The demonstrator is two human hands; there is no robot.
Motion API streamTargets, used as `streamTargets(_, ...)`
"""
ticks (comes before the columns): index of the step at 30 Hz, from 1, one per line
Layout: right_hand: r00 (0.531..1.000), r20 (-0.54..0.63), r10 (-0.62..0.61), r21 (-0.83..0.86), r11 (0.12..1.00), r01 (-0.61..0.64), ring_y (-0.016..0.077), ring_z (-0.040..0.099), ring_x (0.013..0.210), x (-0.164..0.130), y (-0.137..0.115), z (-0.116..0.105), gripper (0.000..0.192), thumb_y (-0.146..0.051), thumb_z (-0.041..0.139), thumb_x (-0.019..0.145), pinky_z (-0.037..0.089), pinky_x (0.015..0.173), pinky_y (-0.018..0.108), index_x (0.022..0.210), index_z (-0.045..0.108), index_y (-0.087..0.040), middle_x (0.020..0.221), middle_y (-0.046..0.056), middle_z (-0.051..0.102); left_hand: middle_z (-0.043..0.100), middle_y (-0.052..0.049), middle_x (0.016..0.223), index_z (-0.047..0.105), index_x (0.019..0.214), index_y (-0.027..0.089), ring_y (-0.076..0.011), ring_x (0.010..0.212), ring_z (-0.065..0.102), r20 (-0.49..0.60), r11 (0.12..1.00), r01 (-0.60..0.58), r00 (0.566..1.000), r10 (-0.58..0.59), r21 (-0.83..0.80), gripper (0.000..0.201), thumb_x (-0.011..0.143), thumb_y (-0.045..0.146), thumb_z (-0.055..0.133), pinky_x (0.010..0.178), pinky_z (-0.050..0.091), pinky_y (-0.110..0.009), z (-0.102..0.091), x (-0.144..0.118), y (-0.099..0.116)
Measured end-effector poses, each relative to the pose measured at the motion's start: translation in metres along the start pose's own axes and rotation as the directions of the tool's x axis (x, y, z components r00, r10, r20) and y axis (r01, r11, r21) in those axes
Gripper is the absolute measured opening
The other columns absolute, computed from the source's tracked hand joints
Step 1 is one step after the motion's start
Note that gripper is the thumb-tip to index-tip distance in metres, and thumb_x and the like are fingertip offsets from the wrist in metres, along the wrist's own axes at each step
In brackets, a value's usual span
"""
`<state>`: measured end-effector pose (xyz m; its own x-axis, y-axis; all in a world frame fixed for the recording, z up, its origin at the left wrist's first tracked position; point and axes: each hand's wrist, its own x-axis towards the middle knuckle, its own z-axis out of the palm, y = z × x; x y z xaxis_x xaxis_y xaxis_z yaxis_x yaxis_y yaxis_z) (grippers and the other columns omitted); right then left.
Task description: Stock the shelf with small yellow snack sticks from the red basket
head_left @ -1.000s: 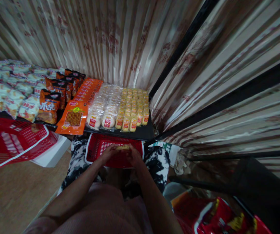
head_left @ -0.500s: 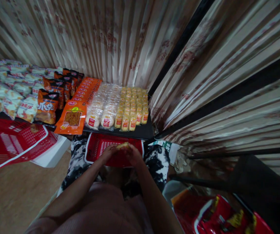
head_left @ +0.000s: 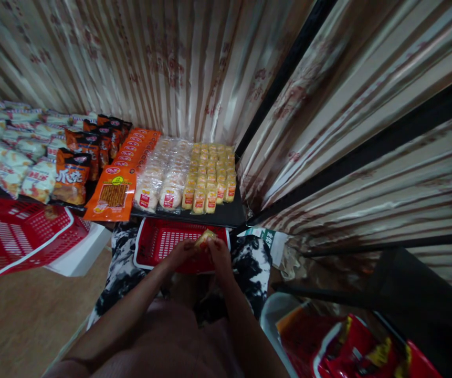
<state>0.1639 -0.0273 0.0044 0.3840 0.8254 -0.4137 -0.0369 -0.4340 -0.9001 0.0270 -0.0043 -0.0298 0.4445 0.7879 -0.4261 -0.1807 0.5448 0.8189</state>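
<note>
Careful: your left hand (head_left: 182,252) and right hand (head_left: 218,251) pinch one small snack packet (head_left: 205,237) above the red basket (head_left: 158,242); a loose pinch could drop it.

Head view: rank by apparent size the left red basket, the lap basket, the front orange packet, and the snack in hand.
1. left red basket, partly cropped
2. lap basket, partly hidden by both hands; the gap is unsure
3. front orange packet
4. snack, pinched by left hand and right hand
</note>
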Motion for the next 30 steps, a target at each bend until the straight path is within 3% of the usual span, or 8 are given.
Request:
streamTargets(4, 0.974, -0.156, -0.165, -0.178, 0.975, 0.136, 0.015, 0.057, 0.059, -0.004, 0.002, -0.002, 0.024, -0.042, 0.061, 0.068, 0.043, 0.056, 0.025, 0.081, 0.057, -0.022, 0.062, -0.002, 0.061, 0.068, -0.003, 0.08, 0.056, 0.08, 0.016, -0.0184, 0.075, 0.063, 0.001, 0.996, -0.07, 0.998, 0.07, 0.051, 0.035, 0.056, 0.033, 0.075, 0.065, 0.046, -0.026, 0.013, -0.002, 0.01)
streamTargets(9, 0.921, -0.188, -0.343, -0.312, 0.909, 0.275, 0.0185, 0.059, 0.079, -0.014, -0.005, -0.008, 0.033, -0.041, 0.056, 0.073, 0.045, 0.076, 0.029, 0.097, 0.056, -0.019, 0.089, 0.006, 0.063, 0.067, -0.005, 0.092, 0.055, 0.086, 0.017, -0.0187, 0.087, 0.061, 0.05, 0.978, -0.165, 0.986, 0.16, 0.125, 0.029, 0.067, 0.034, 0.068, 0.074, 0.045, -0.026, 0.03, -0.005, 0.026)
streamTargets(14, 0.883, -0.157, -0.443, -0.455, 0.826, 0.333, 0.0219, 0.057, 0.087, -0.019, -0.017, -0.011, 0.046, -0.043, 0.052, 0.076, 0.045, 0.081, 0.034, 0.111, 0.051, -0.013, 0.102, 0.014, 0.059, 0.066, -0.005, 0.092, 0.051, 0.087, 0.018, -0.0185, 0.087, 0.061, 0.086, 0.946, -0.305, 0.951, 0.297, 0.107, 0.028, 0.071, 0.037, 0.065, 0.076, 0.045, -0.027, 0.044, 0.004, 0.029)
streamTargets(21, 0.831, -0.138, -0.538, -0.568, 0.731, 0.379, 0.025, 0.054, 0.093, -0.014, -0.037, -0.012, 0.048, -0.046, 0.051, 0.077, 0.043, 0.081, 0.035, 0.111, 0.053, -0.011, 0.1, 0.015, 0.058, 0.064, -0.001, 0.077, 0.054, 0.088, 0.018, -0.0134, 0.068, 0.058, 0.022, 0.855, -0.354, 0.927, 0.374, 0.378, 0.016, 0.077, 0.03, 0.056, 0.062, 0.043, -0.022, 0.06, 0.004, 0.049)
streamTargets(24, 0.808, -0.136, -0.574, -0.604, 0.694, 0.392, 0.0245, 0.055, 0.092, -0.007, -0.046, -0.014, 0.049, -0.045, 0.05, 0.078, 0.043, 0.081, 0.034, 0.111, 0.053, -0.009, 0.099, 0.016, 0.058, 0.065, -0.002, 0.086, 0.056, 0.096, 0.019, -0.0137, 0.067, 0.058, 0.017, 0.803, -0.362, 0.915, 0.403, 0.473, 0.021, 0.076, 0.025, 0.055, 0.062, 0.044, -0.023, 0.061, 0.006, 0.054)
streamTargets(27, 0.789, -0.147, -0.597, -0.614, 0.68, 0.401, 0.0218, 0.055, 0.084, 0.002, -0.055, -0.015, 0.049, -0.044, 0.05, 0.078, 0.044, 0.077, 0.032, 0.112, 0.054, -0.009, 0.095, 0.014, 0.059, 0.065, -0.005, 0.098, 0.054, 0.113, 0.019, -0.0164, 0.076, 0.059, 0.025, 0.695, -0.425, 0.862, 0.506, 0.58, 0.038, 0.075, 0.021, 0.055, 0.076, 0.046, -0.028, 0.058, 0.008, 0.057)
streamTargets(30, 0.784, -0.156, -0.601, -0.617, 0.679, 0.398, 0.019, 0.055, 0.074, 0.012, -0.067, -0.017, 0.049, -0.044, 0.048, 0.079, 0.045, 0.073, 0.031, 0.114, 0.053, -0.009, 0.088, 0.011, 0.059, 0.061, -0.009, 0.109, 0.052, 0.12, 0.018, -0.0202, 0.098, 0.056, 0.087, 0.499, -0.518, 0.749, 0.656, 0.695, 0.041, 0.08, 0.017, 0.046, 0.093, 0.04, -0.033, 0.054, 0.006, 0.063)
